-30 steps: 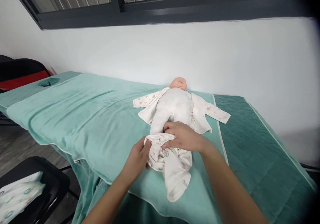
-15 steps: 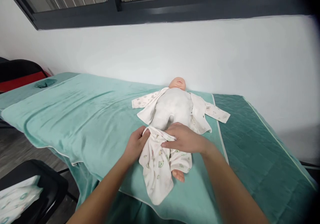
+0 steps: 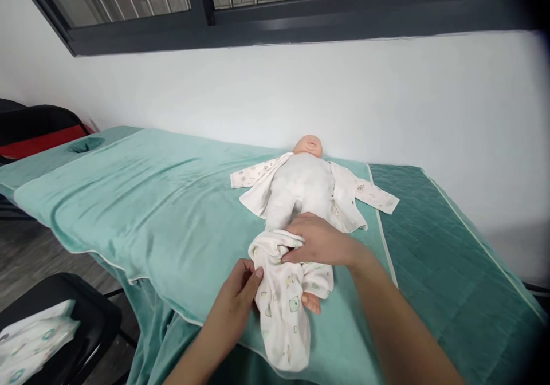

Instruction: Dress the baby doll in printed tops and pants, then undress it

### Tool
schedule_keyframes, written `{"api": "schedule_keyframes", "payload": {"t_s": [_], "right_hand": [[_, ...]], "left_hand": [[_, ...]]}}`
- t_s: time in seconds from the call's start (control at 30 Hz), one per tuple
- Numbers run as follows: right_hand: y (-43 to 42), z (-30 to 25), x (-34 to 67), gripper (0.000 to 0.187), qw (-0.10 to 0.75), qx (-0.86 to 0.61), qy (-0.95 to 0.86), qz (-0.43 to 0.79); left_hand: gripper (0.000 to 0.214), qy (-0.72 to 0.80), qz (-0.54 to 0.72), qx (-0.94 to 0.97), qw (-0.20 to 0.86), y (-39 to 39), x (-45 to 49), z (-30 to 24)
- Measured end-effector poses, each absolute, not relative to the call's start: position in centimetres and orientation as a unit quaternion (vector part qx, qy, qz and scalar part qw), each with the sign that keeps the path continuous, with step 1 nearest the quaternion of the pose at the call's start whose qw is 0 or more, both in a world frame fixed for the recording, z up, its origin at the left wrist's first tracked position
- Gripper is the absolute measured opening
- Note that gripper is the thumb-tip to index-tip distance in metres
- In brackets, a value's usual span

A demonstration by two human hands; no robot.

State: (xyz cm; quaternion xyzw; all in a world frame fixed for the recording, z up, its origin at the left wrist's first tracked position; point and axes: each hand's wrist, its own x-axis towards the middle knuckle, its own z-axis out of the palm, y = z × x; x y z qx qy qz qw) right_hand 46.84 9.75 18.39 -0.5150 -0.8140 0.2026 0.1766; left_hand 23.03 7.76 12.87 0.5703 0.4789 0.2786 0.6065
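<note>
A baby doll (image 3: 303, 181) lies on its back, head toward the wall, on a green padded bed. Its white patterned jacket (image 3: 350, 199) is spread open with the sleeves out to both sides. White baby trousers (image 3: 286, 305) with small printed animals are bunched around the doll's lower legs. One bare foot (image 3: 311, 302) shows at the right trouser cuff; the other foot is hidden in the cloth. My left hand (image 3: 243, 287) pinches the left edge of the trousers. My right hand (image 3: 315, 239) grips their waistband over the doll's legs.
A light green sheet (image 3: 141, 190) covers much of the bed, with a darker quilted cover (image 3: 433, 236) at the right. A black chair (image 3: 98, 316) at lower left holds folded printed cloth (image 3: 36, 339). Behind the bed are a white wall (image 3: 275, 93) and a dark window frame (image 3: 301, 24).
My left hand has slid down from the waistband to the side of the trouser leg. The left trouser leg now hangs straighter and further forward. My right hand stays at the waistband.
</note>
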Motion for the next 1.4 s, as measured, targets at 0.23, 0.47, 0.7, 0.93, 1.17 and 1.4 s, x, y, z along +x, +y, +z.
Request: {"api": "schedule_keyframes", "payload": {"t_s": [0.23, 0.47, 0.7, 0.93, 1.17, 1.4], "right_hand": [[9.6, 18.3, 46.7, 0.03, 0.186, -0.503, -0.821, 0.194], [9.6, 17.9, 46.7, 0.02, 0.206, -0.54, -0.789, 0.211], [9.6, 18.5, 47.2, 0.022, 0.22, -0.513, -0.798, 0.227], [9.5, 19.0, 47.2, 0.037, 0.224, -0.475, -0.802, 0.285], [9.5, 18.6, 47.8, 0.021, 0.245, -0.493, -0.777, 0.305], [10.2, 17.6, 47.3, 0.012, 0.349, -0.559, -0.707, 0.258]], "left_hand": [[0.028, 0.465, 0.366, 0.594, 0.545, 8.8, 25.3, 13.3], [0.031, 0.474, 0.367, 0.593, 0.538, 11.5, 25.3, 13.6], [0.046, 0.482, 0.235, 0.518, 0.666, 8.5, 24.5, 13.6], [0.049, 0.393, 0.305, 0.296, 0.815, 6.0, 25.8, 16.7], [0.052, 0.379, 0.387, 0.26, 0.799, 6.5, 26.9, 17.0], [0.043, 0.428, 0.385, 0.342, 0.742, 8.6, 27.4, 16.3]]}}
